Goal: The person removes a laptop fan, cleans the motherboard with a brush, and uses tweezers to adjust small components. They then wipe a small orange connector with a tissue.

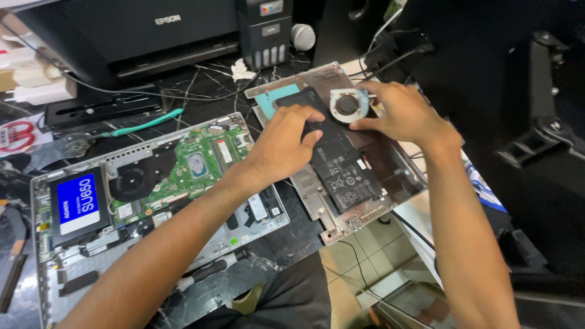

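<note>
Battery [341, 167], flat and black, lies in the grey laptop shell [317, 198] at mid frame. My left hand [283, 146] presses on it, holding nothing. Higher up, my right hand [405, 113] pinches the small round fan [347, 105]. It could slip and fall.

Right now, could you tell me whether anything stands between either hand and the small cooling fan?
Nothing visible does. The right hand already grips the cooling fan at its edge, and the left hand rests just beside it on the black battery.
</note>
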